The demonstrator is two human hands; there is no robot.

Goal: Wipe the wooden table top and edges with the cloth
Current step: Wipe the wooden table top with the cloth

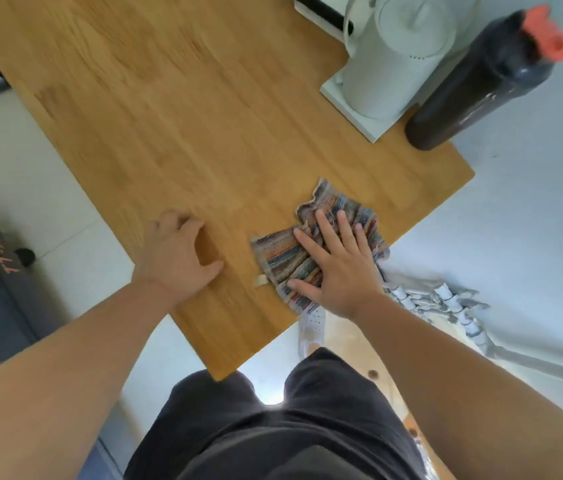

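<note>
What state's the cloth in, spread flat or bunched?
Bunched, not flat: the cloth shows pleated ridges fanning out under the right hand, whose straight fingers press it onto the table.

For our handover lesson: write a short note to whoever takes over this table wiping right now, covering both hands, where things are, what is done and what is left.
Left hand: rests on the table near its left edge, fingers loosely curled, holding nothing.
Right hand: flat, pressing the cloth onto the top by the near right edge.
Kettle and bottle stand at the far right corner.
Done: cannot tell which parts are wiped.
Left: likely the rest of the top, round those two, and the edges.
</note>
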